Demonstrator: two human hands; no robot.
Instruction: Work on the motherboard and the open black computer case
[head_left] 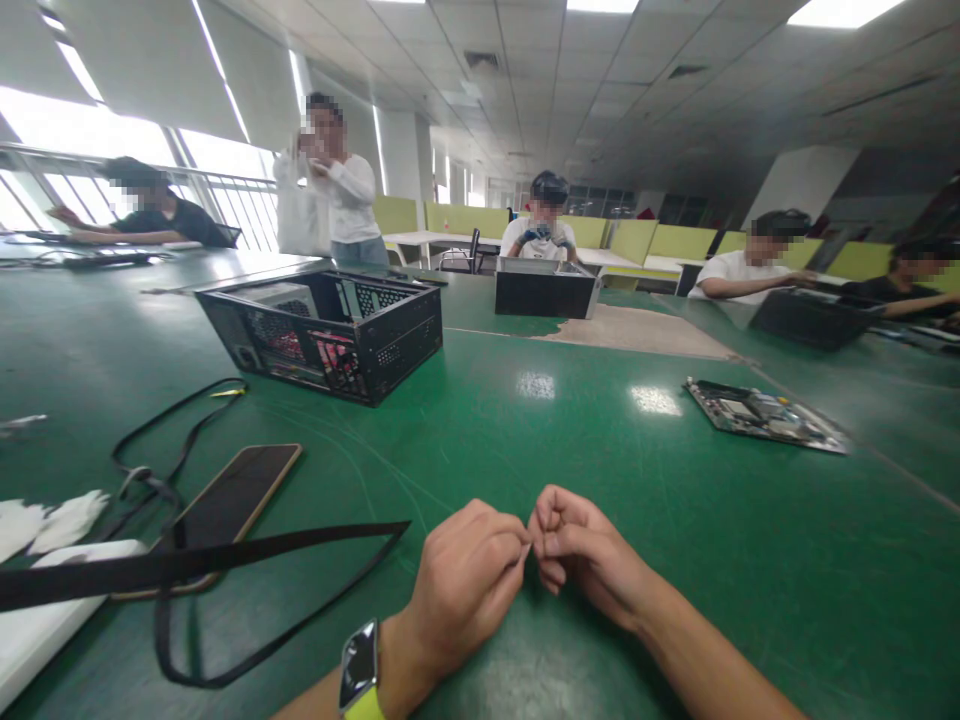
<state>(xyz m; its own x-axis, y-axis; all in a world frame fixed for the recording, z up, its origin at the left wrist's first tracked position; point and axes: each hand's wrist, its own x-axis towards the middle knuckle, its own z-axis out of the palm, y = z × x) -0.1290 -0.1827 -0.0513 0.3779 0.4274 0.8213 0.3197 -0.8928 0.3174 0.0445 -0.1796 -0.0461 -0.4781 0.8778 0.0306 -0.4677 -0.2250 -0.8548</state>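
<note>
Over the green table [480, 430] my left hand [469, 580] and my right hand [585, 545] meet, fingertips nearly touching. Both have curled fingers in a pinch; a tiny pale bit may show at the left fingertips, too small to name. A watch with a yellow-green band [360, 665] is on my left wrist. Left of my hands runs a black strap [285, 548], crossing above a dark phone [241, 490] that lies flat. Beyond them stands an open black computer case [375, 350]. A bare circuit board [765, 415], looking like a motherboard, lies to the right.
A white object [52, 610] and crumpled white gloves or cloth [71, 522] are at the left edge. Across the table, a person [536, 235] works at another case [546, 290]. Others sit at left and right; one person [341, 190] stands behind.
</note>
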